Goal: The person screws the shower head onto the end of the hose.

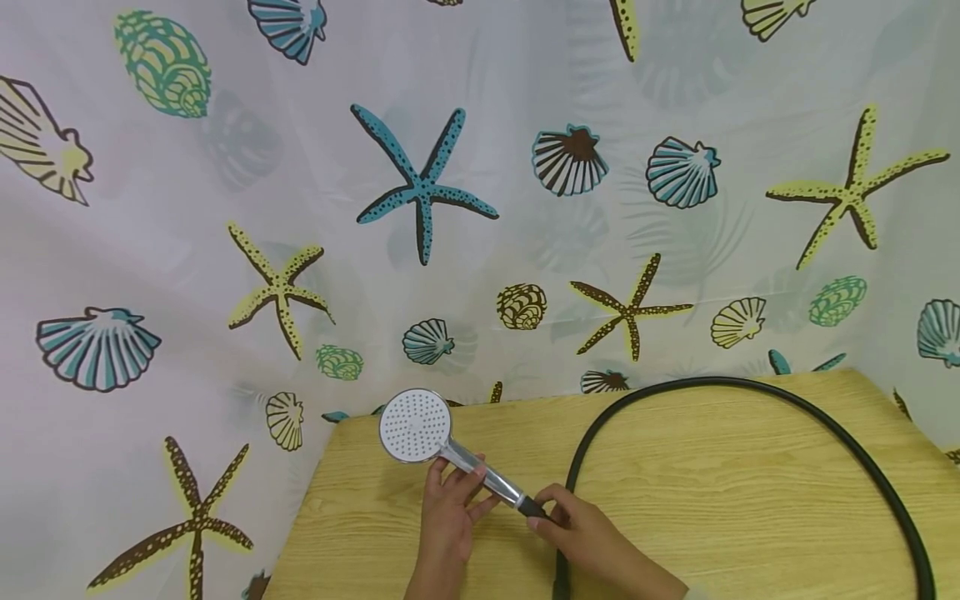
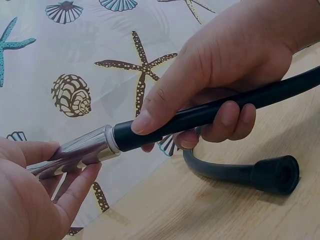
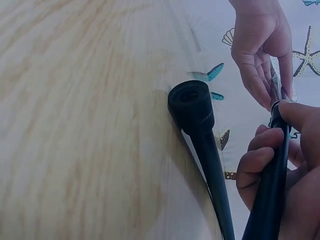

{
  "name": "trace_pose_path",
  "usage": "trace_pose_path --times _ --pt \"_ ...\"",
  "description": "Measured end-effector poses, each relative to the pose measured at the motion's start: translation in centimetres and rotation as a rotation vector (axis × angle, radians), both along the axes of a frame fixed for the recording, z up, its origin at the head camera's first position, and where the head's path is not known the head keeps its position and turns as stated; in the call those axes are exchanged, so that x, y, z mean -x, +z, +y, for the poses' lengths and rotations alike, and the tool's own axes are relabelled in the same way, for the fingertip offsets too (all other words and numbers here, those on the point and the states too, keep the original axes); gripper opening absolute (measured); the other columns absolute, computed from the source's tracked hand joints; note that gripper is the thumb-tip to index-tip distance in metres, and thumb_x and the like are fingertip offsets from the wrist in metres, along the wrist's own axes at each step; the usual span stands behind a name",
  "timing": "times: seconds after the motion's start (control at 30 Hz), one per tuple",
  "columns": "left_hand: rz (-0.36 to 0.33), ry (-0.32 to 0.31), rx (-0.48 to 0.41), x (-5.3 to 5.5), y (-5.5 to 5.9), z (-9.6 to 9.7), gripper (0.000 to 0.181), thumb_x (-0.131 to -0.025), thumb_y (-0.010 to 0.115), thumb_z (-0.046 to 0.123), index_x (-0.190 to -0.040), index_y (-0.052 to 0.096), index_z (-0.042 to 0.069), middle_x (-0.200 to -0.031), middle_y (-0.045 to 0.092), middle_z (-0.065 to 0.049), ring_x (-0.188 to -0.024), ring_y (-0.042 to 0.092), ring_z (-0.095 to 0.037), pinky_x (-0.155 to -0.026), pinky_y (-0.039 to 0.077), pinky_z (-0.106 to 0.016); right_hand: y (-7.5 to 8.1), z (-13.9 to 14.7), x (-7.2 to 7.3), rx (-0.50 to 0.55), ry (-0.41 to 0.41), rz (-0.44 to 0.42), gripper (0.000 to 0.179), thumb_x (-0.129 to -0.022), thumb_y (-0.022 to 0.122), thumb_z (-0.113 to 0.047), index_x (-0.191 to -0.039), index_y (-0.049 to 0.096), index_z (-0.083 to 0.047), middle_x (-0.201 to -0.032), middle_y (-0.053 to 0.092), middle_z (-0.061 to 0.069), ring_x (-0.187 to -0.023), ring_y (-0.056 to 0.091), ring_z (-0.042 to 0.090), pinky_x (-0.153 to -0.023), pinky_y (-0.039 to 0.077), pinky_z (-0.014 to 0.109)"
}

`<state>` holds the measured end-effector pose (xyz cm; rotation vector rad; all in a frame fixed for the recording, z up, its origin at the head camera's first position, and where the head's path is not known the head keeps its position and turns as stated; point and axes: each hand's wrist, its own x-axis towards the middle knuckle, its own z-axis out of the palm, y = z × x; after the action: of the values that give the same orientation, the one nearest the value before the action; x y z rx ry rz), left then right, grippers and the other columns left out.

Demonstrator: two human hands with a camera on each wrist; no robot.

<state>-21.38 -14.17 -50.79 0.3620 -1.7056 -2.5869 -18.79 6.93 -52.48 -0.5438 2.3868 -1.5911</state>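
Observation:
A chrome shower head [image 1: 415, 425] with a white dotted spray face is tilted up to the left over the table. My left hand [image 1: 447, 508] holds its silver handle [image 2: 82, 150] between thumb and fingers. At the handle's lower end, my right hand [image 1: 581, 533] grips the black shower hose [image 2: 200, 115] just behind its tip, thumb on top and fingers curled beneath. Hose end and handle end meet in line, with a thin pale ring [image 2: 114, 138] between them. The hose's other end, a wider black connector [image 3: 191, 105] with an open socket, lies near the right hand.
The hose loops in a wide arc [image 1: 720, 381] across the right side of the wooden table [image 1: 712, 492]. Behind the table hangs a white curtain [image 1: 480, 350] printed with shells and starfish, and it also covers the left side.

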Motion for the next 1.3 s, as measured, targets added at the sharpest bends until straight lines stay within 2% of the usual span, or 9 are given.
trace_pose_path --times 0.1,0.23,0.43,0.57,0.73,1.1,1.3 --pt "0.000 -0.003 0.004 -0.04 0.01 0.03 0.064 -0.092 0.073 0.010 -0.146 0.037 0.013 -0.123 0.067 -0.005 -0.102 0.069 -0.018 -0.087 0.062 -0.046 0.02 -0.01 0.03 0.015 0.004 0.000 0.027 -0.100 0.063 -0.035 -0.120 0.059 -0.017 -0.081 0.062 0.000 -0.059 0.053 0.005 -0.052 0.046 0.019" --pt "-0.001 -0.008 0.003 -0.17 0.14 0.12 0.062 -0.092 0.072 0.009 -0.144 0.039 0.013 -0.122 0.068 -0.004 -0.101 0.069 -0.016 -0.086 0.063 -0.045 0.13 -0.04 0.14 0.045 0.010 0.007 0.029 -0.099 0.065 -0.030 -0.121 0.058 -0.013 -0.096 0.066 0.005 -0.061 0.058 0.006 -0.051 0.051 0.019" --pt "-0.012 -0.009 0.006 -0.25 0.24 0.25 0.060 -0.092 0.072 0.008 -0.142 0.040 0.014 -0.121 0.070 -0.004 -0.099 0.070 -0.016 -0.085 0.063 -0.044 0.22 -0.04 0.24 0.074 0.004 0.026 0.031 -0.098 0.067 -0.026 -0.122 0.058 -0.009 -0.113 0.065 0.010 -0.083 0.066 0.008 -0.067 0.057 0.022" --pt "-0.018 -0.010 0.009 -0.26 0.27 0.30 0.060 -0.092 0.072 0.009 -0.142 0.040 0.014 -0.120 0.071 -0.005 -0.098 0.071 -0.017 -0.085 0.063 -0.044 0.24 -0.04 0.22 0.067 0.001 0.044 0.031 -0.097 0.067 -0.027 -0.122 0.059 -0.009 -0.114 0.066 0.009 -0.095 0.067 0.012 -0.079 0.059 0.025" --pt "-0.015 -0.015 0.014 -0.24 0.18 0.30 0.063 -0.092 0.071 0.009 -0.145 0.037 0.014 -0.117 0.073 -0.006 -0.100 0.071 -0.018 -0.086 0.063 -0.045 0.37 -0.03 0.11 0.050 -0.002 0.066 0.031 -0.098 0.067 -0.028 -0.120 0.059 -0.008 -0.113 0.067 0.006 -0.098 0.065 0.012 -0.086 0.059 0.029" --pt "0.000 -0.019 -0.003 -0.13 0.05 0.26 0.060 -0.092 0.071 0.007 -0.142 0.039 0.015 -0.113 0.075 -0.005 -0.101 0.073 -0.020 -0.084 0.063 -0.045 0.32 -0.29 0.09 0.062 -0.019 0.069 0.030 -0.098 0.067 -0.025 -0.120 0.059 -0.008 -0.116 0.066 0.007 -0.105 0.062 0.017 -0.089 0.058 0.033" --pt "0.000 -0.020 -0.006 -0.12 -0.01 0.22 0.057 -0.092 0.071 0.006 -0.140 0.041 0.016 -0.110 0.076 -0.002 -0.099 0.073 -0.019 -0.083 0.063 -0.044 0.13 -0.36 0.09 0.086 -0.011 0.070 0.029 -0.097 0.067 -0.023 -0.121 0.059 -0.007 -0.115 0.066 0.007 -0.103 0.062 0.017 -0.086 0.058 0.027"
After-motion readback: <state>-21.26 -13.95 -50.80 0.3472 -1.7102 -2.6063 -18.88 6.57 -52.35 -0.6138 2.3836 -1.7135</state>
